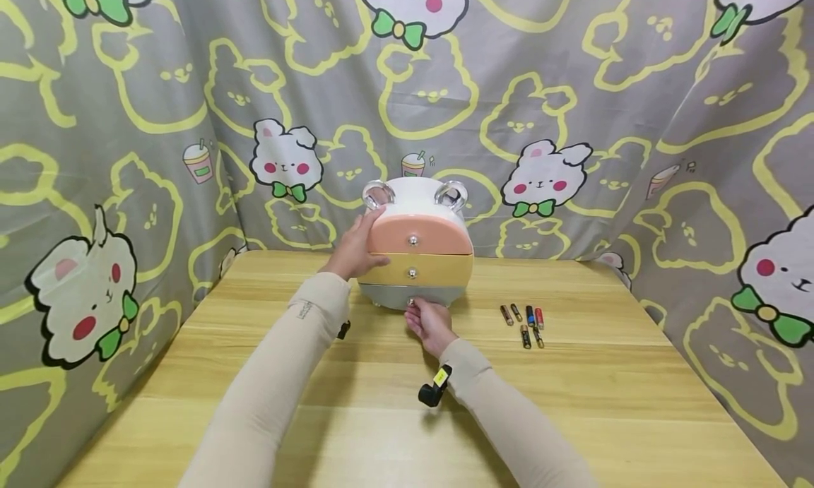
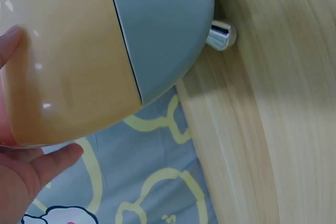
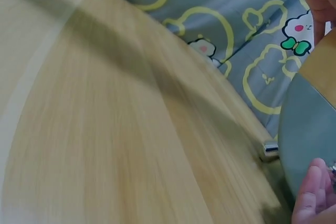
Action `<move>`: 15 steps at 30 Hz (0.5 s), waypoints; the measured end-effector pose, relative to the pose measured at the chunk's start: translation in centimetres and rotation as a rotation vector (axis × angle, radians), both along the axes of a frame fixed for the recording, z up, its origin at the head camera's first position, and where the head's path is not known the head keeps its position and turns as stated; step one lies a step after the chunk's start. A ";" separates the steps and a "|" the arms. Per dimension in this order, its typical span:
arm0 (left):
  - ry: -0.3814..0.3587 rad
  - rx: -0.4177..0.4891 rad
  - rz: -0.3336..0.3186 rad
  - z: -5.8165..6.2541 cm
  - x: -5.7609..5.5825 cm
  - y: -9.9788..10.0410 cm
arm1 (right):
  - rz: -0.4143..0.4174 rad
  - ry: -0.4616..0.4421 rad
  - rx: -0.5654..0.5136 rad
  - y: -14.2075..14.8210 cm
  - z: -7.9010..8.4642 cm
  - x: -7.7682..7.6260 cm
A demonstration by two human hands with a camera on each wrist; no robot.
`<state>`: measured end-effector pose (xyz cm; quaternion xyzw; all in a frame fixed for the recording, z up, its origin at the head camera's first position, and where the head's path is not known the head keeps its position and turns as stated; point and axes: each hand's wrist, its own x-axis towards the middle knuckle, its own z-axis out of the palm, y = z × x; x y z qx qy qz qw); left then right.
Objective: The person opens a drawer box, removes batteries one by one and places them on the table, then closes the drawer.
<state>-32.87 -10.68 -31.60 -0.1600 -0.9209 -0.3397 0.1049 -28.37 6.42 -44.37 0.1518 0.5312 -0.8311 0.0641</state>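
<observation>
A small bear-shaped drawer cabinet (image 1: 416,191) with clear ears stands on the table, its three drawers coral, yellow and grey from top to bottom. My left hand (image 1: 354,251) grips its left side, the thumb over the front and the other fingers around the side wall. Low at the front, my right hand (image 1: 434,327) pinches the silver knob (image 1: 411,302) of the grey drawer (image 1: 381,294). That drawer sits flush under the yellow one (image 2: 68,66) in the left wrist view. Fingertips of the right hand (image 3: 316,195) lie against the grey front in the right wrist view.
Several loose batteries (image 1: 525,317) lie on the wooden table (image 1: 356,417) to the right of the cabinet. A patterned grey curtain (image 1: 343,71) hangs behind and along both sides. Short silver feet (image 2: 222,35) hold the cabinet off the tabletop.
</observation>
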 end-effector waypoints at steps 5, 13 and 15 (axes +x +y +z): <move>-0.019 0.092 0.086 -0.6 1.3 0.0 | 0.024 0.087 0.150 2.7 0.4 0.4; 0.095 0.074 0.182 -2.7 5.0 -1.8 | 0.073 0.227 0.620 10.2 1.5 2.9; 0.131 0.044 0.203 -3.4 6.2 -2.6 | 0.084 0.259 0.757 12.5 1.9 3.8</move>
